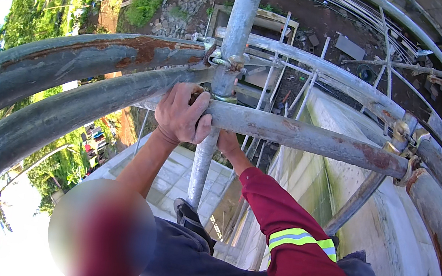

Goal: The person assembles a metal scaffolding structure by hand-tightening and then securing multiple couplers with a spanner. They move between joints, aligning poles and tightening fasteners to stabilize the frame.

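Note:
My left hand is closed around the scaffold junction, its fingers curled over the horizontal scaffold tube just left of the upright pole. The thumb points down beside the pole. My right hand reaches up behind the same tube, right of the pole; its fingers are hidden there. Close above both hands, a metal coupler clamps the pole. Two thick, rust-marked tubes, an upper tube and a lower tube, curve in from the left toward this junction.
Another coupler joins tubes at the right, beside a diagonal brace. A pale concrete wall runs down on the right. Far below lie rubble, a paved surface and more scaffolding. My dark shoe shows beneath the pole.

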`<state>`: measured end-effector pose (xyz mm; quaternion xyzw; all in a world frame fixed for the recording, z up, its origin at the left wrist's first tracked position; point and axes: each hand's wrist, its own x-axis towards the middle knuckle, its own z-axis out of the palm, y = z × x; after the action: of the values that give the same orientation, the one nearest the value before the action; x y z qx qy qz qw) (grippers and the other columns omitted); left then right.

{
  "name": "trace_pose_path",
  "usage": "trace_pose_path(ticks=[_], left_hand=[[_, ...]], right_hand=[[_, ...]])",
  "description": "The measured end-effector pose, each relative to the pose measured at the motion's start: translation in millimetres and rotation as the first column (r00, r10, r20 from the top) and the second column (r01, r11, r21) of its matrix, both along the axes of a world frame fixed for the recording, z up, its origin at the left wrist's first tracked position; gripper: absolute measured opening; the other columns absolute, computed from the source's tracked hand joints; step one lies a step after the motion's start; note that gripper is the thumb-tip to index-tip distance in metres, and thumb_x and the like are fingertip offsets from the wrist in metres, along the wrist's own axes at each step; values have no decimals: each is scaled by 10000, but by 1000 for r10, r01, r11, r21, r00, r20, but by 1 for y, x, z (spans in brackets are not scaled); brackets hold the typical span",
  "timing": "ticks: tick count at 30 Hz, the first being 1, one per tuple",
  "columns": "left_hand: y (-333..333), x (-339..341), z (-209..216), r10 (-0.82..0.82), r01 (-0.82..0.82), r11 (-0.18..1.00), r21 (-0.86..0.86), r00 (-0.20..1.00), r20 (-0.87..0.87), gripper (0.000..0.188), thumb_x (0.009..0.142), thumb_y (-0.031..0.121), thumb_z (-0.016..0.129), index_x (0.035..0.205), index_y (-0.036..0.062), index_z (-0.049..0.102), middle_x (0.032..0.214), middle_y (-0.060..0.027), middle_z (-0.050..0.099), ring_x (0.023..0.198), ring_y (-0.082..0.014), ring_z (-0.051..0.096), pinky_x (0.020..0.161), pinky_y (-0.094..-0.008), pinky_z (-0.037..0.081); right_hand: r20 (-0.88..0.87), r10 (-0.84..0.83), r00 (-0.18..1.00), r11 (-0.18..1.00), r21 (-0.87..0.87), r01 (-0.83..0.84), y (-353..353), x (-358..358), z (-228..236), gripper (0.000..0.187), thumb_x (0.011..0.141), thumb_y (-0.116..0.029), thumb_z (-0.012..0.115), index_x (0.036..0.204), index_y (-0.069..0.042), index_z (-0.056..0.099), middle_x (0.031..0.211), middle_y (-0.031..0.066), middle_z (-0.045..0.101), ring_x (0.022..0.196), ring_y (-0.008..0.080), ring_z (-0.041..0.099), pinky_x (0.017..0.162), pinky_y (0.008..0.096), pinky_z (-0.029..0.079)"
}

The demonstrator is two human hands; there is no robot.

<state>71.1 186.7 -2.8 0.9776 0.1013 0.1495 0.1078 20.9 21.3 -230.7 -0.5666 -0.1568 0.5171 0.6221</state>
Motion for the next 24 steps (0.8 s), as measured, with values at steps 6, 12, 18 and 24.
trace_pose_path(ticks=[6,12,18,24], left_hand=[[1,-15,1,45,-45,999,26,999,0,332,901,384,547,969,87,678,923,-114,579,737,-284,595,615,-383,500],[2,-11,0,40,-41,999,34,999,7,340,902,395,535,967,88,667,913,-108,572,732,-281,590,607,-380,495],[3,-11,-2,37,-38,999,39,999,17,350,903,397,533,974,82,668,914,-117,570,735,-284,589,608,-384,494],[2,-7,-2,35,-35,999,23,999,13,367,890,392,544,997,65,671,915,-127,572,741,-292,588,615,-391,500]], right_hand=[[-159,660,734,705,-205,-679,-1,87,38,277,1028,-312,505,1061,-71,636,801,55,654,804,202,647,789,415,529],[304,785,540,615,-487,-620,-24,167,28,279,1007,-312,502,1058,-83,653,900,82,694,870,284,659,822,481,512],[693,502,517,865,-416,-281,-11,123,56,288,984,-313,496,1071,-100,669,1020,117,727,958,372,662,860,552,491],[277,705,653,684,-508,-523,-28,140,12,304,974,-339,535,1142,-124,668,1153,164,694,1087,380,615,945,523,456]])
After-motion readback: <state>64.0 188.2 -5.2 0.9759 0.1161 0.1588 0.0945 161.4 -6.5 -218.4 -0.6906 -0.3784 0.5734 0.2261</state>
